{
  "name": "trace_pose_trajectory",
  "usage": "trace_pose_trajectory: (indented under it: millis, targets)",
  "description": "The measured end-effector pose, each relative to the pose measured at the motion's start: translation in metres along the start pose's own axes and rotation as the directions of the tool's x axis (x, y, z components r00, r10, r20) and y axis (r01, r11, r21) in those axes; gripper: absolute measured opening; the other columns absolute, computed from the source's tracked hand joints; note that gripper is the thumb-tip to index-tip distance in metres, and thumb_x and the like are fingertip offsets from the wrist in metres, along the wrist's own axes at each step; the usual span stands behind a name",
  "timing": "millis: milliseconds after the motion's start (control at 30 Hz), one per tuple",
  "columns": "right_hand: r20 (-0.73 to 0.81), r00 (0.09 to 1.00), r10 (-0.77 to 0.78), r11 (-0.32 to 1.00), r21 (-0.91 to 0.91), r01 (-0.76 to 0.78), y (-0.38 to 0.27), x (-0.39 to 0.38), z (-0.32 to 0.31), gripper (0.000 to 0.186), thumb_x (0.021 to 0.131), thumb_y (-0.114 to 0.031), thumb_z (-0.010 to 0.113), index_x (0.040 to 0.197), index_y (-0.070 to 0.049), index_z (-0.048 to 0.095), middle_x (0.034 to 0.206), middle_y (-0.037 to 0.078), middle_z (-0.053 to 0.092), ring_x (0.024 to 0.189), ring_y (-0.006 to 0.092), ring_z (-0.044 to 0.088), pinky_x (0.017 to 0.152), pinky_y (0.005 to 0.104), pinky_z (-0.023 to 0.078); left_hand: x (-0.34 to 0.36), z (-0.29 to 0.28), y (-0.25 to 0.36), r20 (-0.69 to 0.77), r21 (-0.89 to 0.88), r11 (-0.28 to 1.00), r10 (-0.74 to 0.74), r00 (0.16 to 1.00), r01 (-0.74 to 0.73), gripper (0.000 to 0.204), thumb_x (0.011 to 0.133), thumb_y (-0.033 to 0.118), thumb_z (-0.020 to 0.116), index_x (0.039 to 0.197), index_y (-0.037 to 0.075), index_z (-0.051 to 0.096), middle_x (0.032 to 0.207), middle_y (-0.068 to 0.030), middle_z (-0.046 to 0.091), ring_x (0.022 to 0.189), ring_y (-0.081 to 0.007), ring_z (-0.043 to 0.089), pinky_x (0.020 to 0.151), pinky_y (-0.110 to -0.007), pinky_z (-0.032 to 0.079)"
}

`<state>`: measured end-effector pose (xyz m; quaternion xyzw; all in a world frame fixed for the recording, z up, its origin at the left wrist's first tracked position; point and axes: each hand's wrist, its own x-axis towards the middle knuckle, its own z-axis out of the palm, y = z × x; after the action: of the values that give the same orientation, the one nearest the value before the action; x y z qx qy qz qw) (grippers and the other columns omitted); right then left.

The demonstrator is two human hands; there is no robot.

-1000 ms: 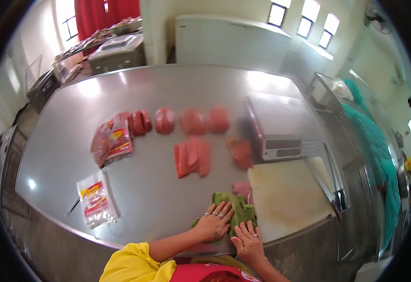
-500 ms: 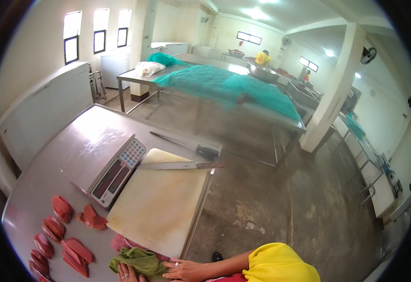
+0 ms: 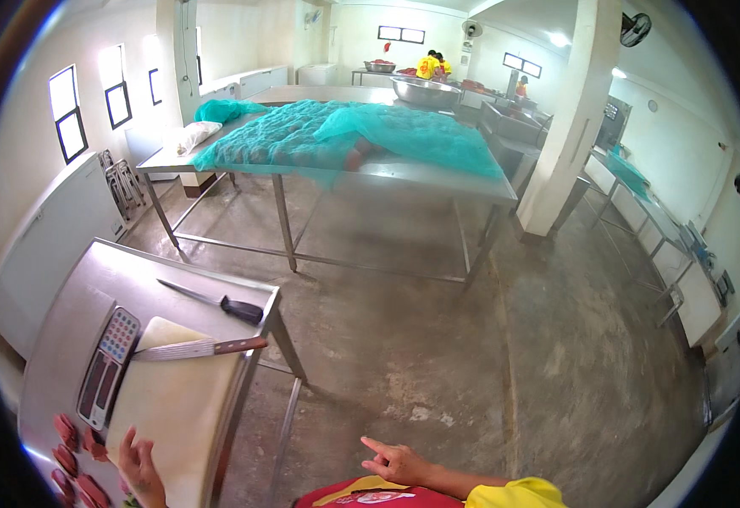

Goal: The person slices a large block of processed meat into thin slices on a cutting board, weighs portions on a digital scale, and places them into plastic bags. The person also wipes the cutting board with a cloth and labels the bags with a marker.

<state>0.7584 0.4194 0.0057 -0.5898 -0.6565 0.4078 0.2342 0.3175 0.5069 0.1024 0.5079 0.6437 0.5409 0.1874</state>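
My left hand (image 3: pixel 139 466) is raised at the near end of the white cutting board (image 3: pixel 179 406), fingers apart and holding nothing. My right hand (image 3: pixel 397 464) is off the table, in front of my red apron (image 3: pixel 370 494); its index finger points out, the others are loosely bent, and it holds nothing. A knife with a brown handle (image 3: pixel 241 345) lies across the board's far end. Beyond it rests a thin rod-like tool with a black handle (image 3: pixel 243 311). Left of the board stands a digital scale (image 3: pixel 107 368), with several red meat pieces (image 3: pixel 65 460) near it.
My steel table (image 3: pixel 73 330) ends just right of the board. Ahead, a longer steel table (image 3: pixel 404 182) carries teal netting (image 3: pixel 285 131), a white bag (image 3: pixel 196 135) and a large metal bowl (image 3: pixel 425 91). A pillar (image 3: pixel 573 118) stands to the right. People in yellow (image 3: pixel 429 66) are far back.
Both hands have let go of the green cloth and come up, the right one moving away from the table. My view has swung right, so the table sits farther left.
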Motion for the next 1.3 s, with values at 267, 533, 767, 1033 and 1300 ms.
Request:
trace_pose_trajectory:
  millis: [267, 533, 767, 1033, 1300]
  targets:
    - [-0.339, 0.926, -0.168, 0.975, -0.193, 0.106, 0.087, 0.068, -0.154, 0.052, 0.082, -0.029, 0.068, 0.129, -0.011, 0.055, 0.089, 0.012, 0.071, 0.083, 0.024, 0.068, 0.087, 0.0392, 0.048, -0.008, 0.277, 0.156, 0.341, -0.197, 0.98, 0.047, 0.939, 0.023, 0.033, 0.091, 0.007, 0.056, 0.124, 0.001, 0.058, 0.075, -0.0066, 0.066, 0.069, -0.0102, 0.063, 0.068, -0.023, 0.049]
    - [-0.342, 0.936, -0.083, 0.991, 0.069, 0.113, 0.13, 0.225, -0.314, 0.047, 0.083, -0.019, 0.07, 0.126, -0.006, 0.057, 0.101, 0.013, 0.069, 0.091, 0.0186, 0.068, 0.081, 0.0312, 0.052, 0.037, 0.532, 0.131, 0.301, -0.26, 0.965, 0.041, 0.953, 0.041, 0.045, 0.086, 0.003, 0.061, 0.131, 0.005, 0.052, 0.106, -0.0086, 0.064, 0.094, -0.0143, 0.06, 0.084, -0.029, 0.048]
    - [-0.359, 0.916, 0.179, 0.884, 0.467, 0.01, 0.187, 0.382, -0.468, 0.039, 0.092, -0.017, 0.061, 0.127, -0.001, 0.055, 0.112, 0.012, 0.065, 0.094, 0.0144, 0.063, 0.083, 0.0254, 0.05, 0.153, 0.763, 0.142, 0.45, -0.398, 0.871, -0.087, 0.889, 0.287, 0.03, 0.092, 0.011, 0.057, 0.119, -0.001, 0.057, 0.107, -0.0069, 0.063, 0.098, -0.0125, 0.058, 0.087, -0.026, 0.045]
    - [-0.274, 0.932, 0.239, 0.714, 0.7, 0.023, 0.219, 0.616, -0.613, 0.039, 0.094, -0.019, 0.057, 0.127, 0.001, 0.052, 0.112, 0.011, 0.063, 0.098, 0.015, 0.061, 0.075, 0.0249, 0.049, 0.301, 0.987, 0.164, 0.396, -0.235, 0.972, 0.12, 0.91, -0.026, 0.026, 0.092, 0.006, 0.051, 0.116, 0.002, 0.059, 0.109, -0.0156, 0.063, 0.097, -0.025, 0.061, 0.089, -0.031, 0.045]
    - [-0.124, 0.974, 0.19, 0.736, 0.675, -0.058, 0.267, 0.834, -0.667, 0.04, 0.093, -0.019, 0.058, 0.126, 0.002, 0.053, 0.116, 0.009, 0.061, 0.103, 0.0145, 0.058, 0.085, 0.0273, 0.046, 0.429, 1.08, 0.151, 0.352, 0.309, 0.95, -0.155, 0.923, 0.042, 0.03, 0.08, 0.008, 0.051, 0.106, -0.002, 0.062, 0.094, -0.0254, 0.065, 0.09, -0.0405, 0.063, 0.082, -0.043, 0.049]
